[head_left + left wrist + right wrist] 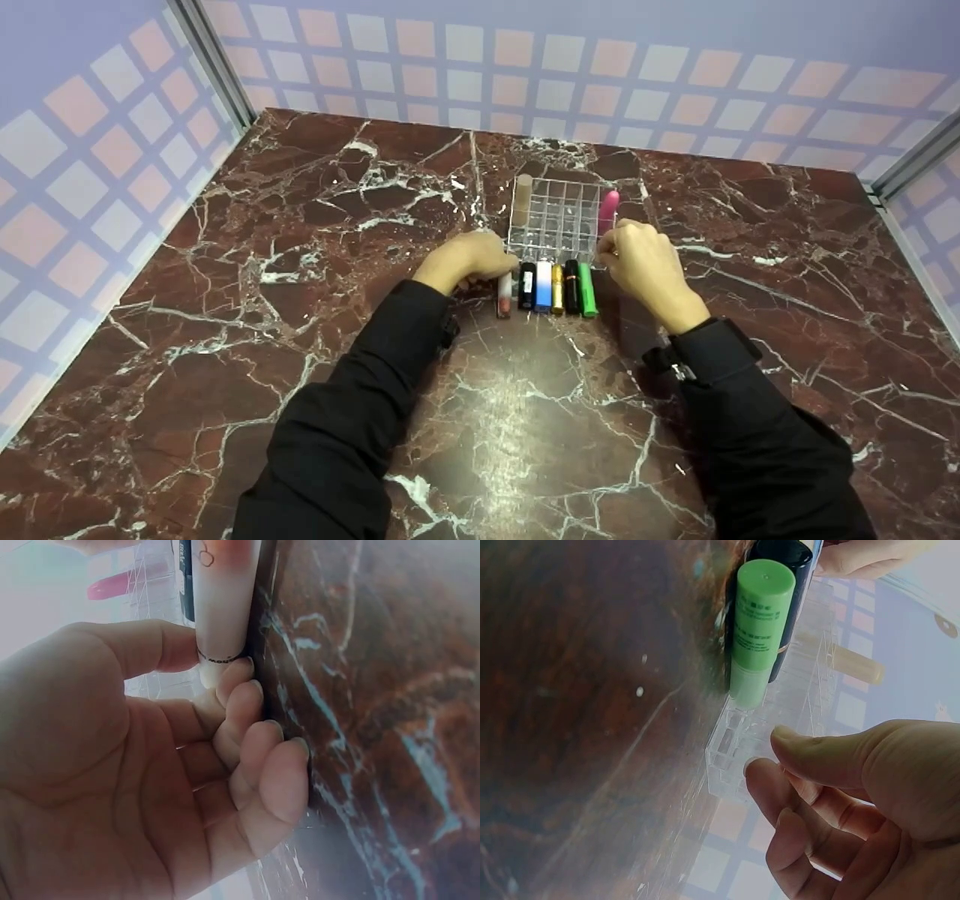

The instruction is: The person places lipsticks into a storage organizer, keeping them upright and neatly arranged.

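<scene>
Several lipstick tubes lie side by side in a row in front of a clear grid organizer (pixel 559 221). My left hand (pixel 501 264) pinches the top end of the white and red tube (pixel 505 294) at the row's left end; in the left wrist view thumb and index fingertips (pixel 238 676) close on that tube (pixel 221 600). My right hand (pixel 609 253) hovers at the organizer's front right corner, just above the green tube (pixel 587 291). Its loosely bent fingertips (pixel 756 769) touch the clear corner (pixel 727 754) and hold nothing. The green tube (pixel 757 622) lies against the organizer's front.
Standing in the organizer are a beige tube (pixel 523 196) at the back left and a pink tube (pixel 609 210) at the right. Between the end tubes lie a black (pixel 527 285), a white and blue (pixel 544 285), a gold (pixel 557 289) and another black one (pixel 572 286). Checkered walls enclose the marble table (pixel 300 225).
</scene>
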A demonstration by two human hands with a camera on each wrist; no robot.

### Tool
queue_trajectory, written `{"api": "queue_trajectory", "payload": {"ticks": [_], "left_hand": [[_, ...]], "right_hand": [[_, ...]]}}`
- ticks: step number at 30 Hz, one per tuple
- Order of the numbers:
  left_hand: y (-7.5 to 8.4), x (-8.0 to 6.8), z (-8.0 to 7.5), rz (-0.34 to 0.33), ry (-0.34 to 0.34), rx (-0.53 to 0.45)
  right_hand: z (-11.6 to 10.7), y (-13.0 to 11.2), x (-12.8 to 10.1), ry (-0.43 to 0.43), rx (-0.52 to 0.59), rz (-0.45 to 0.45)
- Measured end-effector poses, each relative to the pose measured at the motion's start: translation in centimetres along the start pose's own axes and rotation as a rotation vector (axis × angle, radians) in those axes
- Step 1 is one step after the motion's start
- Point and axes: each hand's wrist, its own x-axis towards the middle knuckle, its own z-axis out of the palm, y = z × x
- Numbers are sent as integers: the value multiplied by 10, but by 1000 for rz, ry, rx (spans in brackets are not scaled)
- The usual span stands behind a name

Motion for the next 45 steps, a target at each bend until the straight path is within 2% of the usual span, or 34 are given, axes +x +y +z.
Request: {"api": "queue_trajectory", "payload": {"ticks": [4, 17, 30, 38, 45], "left_hand": [[-1, 1, 1, 12, 8, -2], [-3, 4, 3, -14, 37, -6], [-7, 6, 5, 24, 57, -41], [-12, 8, 4, -3, 49, -132], [-15, 9, 4, 5, 47, -180]], "right_hand": [[0, 0, 0, 3, -4, -4], [0, 1, 0, -11, 10, 3], [0, 0, 0, -7, 2, 11], [2, 1, 0, -8, 9, 14], [1, 2, 0, -19, 12, 28]]}}
